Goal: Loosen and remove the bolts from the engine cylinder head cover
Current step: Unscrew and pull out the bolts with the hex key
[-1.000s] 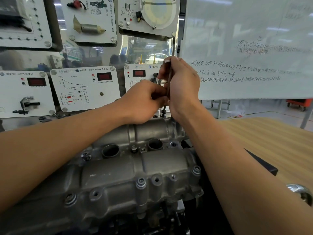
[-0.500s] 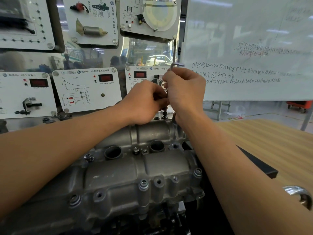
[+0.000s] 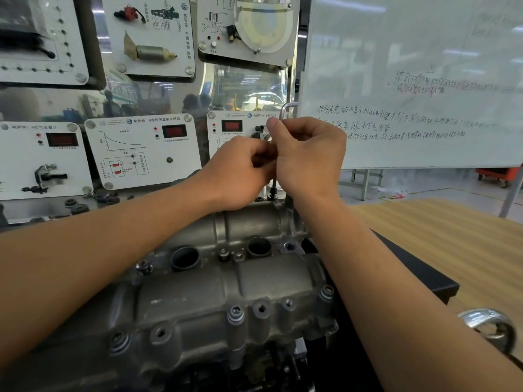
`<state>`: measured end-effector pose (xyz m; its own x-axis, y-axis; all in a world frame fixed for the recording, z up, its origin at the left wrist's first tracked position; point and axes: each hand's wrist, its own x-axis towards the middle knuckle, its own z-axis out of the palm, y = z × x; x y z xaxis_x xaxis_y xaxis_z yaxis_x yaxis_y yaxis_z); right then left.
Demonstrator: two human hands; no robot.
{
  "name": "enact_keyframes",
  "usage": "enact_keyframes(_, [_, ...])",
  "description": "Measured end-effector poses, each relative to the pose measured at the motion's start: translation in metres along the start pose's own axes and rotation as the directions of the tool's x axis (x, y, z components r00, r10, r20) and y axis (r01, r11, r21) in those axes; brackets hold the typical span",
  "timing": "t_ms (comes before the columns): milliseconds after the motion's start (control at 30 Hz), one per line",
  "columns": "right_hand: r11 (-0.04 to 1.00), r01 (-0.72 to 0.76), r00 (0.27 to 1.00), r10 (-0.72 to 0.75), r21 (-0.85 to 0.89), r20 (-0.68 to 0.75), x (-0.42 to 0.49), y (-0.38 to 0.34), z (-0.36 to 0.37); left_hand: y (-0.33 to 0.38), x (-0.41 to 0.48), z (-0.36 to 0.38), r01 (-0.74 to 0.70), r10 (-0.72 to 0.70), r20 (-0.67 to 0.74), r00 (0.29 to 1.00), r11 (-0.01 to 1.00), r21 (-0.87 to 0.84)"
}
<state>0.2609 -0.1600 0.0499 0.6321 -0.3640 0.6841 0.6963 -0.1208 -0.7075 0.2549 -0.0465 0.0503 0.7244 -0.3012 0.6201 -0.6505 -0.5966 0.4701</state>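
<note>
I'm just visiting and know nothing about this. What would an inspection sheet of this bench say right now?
Surface: wooden table at right.
Job's things: engine cover, bolts seated along its near edge; L-shaped key upright on a far bolt.
Clutter: shiny metal ring at right; small dark parts on the back ledge.
Hands: left hand and right hand both pinch the key.
Cables: short black lead on an upper panel.
Surroundings: training panels, whiteboard with handwriting.
</note>
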Motion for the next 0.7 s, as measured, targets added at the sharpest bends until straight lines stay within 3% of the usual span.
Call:
enact_keyframes(267, [0.985,0.151,0.982,-0.140,-0.084,0.123,-0.011,0.003,-0.009,0.002,-0.002,-0.003,-0.056,0.059,0.045,0.997,0.995,-0.080])
enact_keyframes(533, [0.990,0.109,0.989,-0.098,-0.092,0.114,-0.004,0.004,-0.016,-0.002,0.003,0.003,-0.028,0.023,-0.114,0.993,0.999,-0.047])
enact_keyframes(700, [0.988,0.115,0.987,-0.102,-0.099,0.126,-0.003,0.007,-0.019,-0.002,0.002,0.005,-0.024,0.018,-0.098,0.995,0.998,-0.065])
